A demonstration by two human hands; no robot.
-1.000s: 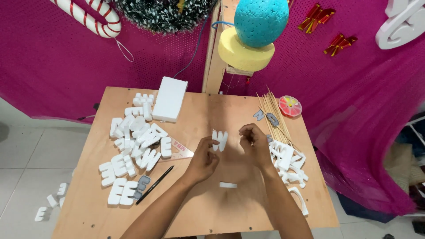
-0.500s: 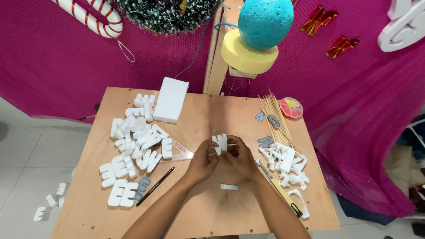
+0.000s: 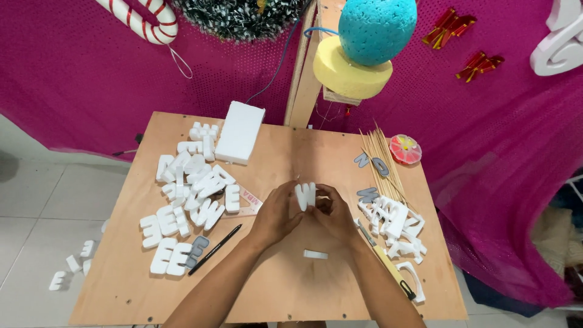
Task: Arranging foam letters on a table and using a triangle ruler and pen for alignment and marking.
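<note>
Both my hands meet over the middle of the wooden table [image 3: 273, 291]. My left hand [image 3: 276, 214] and my right hand [image 3: 333, 215] together grip a small white foam letter [image 3: 305, 195], held upright between the fingertips. A small white foam scrap [image 3: 316, 254] lies on the table just below my hands. A pile of white foam letters [image 3: 188, 194] spreads to the left of my left hand. Another heap of white foam offcuts [image 3: 392, 222] lies to the right of my right hand.
A white foam block [image 3: 240, 131] sits at the back of the table. A black pen [image 3: 214, 249] lies left of my forearm. Wooden skewers [image 3: 379, 161], a red round box [image 3: 405, 149] and a yellow-handled cutter [image 3: 388, 267] are on the right. Foam pieces [image 3: 73, 267] lie on the floor.
My right hand came in from the right side of the table to join my left hand, and both now hold the white foam letter, lifted slightly.
</note>
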